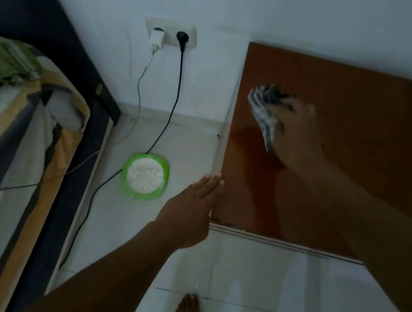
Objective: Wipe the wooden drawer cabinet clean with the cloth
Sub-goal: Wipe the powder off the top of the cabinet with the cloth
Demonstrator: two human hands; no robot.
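Cloth: a checked cloth (263,113) sits bunched under the right hand (295,135), on the far-left part of the cabinet (342,202) top; its ends stick out to the left of the fingers.
Right grip: fingers curled down over the cloth, pressing it to the wood.
Left hand (188,216): flat and open, holding nothing, fingertips at the cabinet's near-left edge.
Hard to see: the right hand and cloth are motion-blurred, so the cloth's pattern is unclear; the right forearm hides the cabinet's near-right corner; drawers are out of sight from above.
Cabinet look: reddish-brown glossy top, pale strip along the near edge, standing against the far wall.
Left of cabinet: a green bowl (144,176) on the floor.
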